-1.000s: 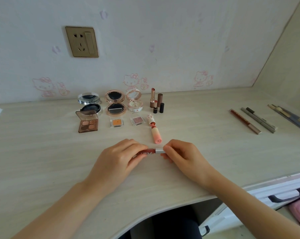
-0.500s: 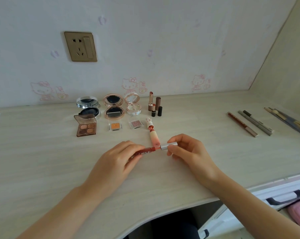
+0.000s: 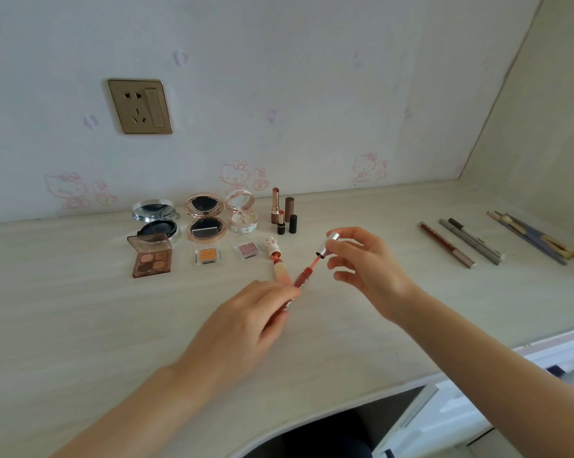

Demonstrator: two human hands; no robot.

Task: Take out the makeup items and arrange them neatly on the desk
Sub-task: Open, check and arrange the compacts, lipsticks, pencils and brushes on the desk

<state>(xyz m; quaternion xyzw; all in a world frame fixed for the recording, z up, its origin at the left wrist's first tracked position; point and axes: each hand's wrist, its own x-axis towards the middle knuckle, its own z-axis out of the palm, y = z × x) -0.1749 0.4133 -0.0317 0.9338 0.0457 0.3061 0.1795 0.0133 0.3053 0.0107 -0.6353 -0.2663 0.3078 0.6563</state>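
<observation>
Item: lip gloss tube (image 3: 301, 276), above the desk (image 3: 80, 325), pinched in your left hand (image 3: 246, 322). Its silver cap (image 3: 328, 244), wand partly withdrawn, gripped by your right hand (image 3: 368, 266).

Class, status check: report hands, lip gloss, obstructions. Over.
Left hand holds lip gloss tube. Right hand holds silver cap, wand partly drawn out. Nothing obstructing.

Desk (image 3: 80, 325) matt pale wood-grain laminate. Lip gloss cap (image 3: 327, 244) shiny silver metal-look; tube (image 3: 301, 277) glossy red plastic. Compacts (image 3: 204, 218) at center left glossy, mirrored lids. Wall socket (image 3: 140, 106) at upper left brushed gold finish.
</observation>
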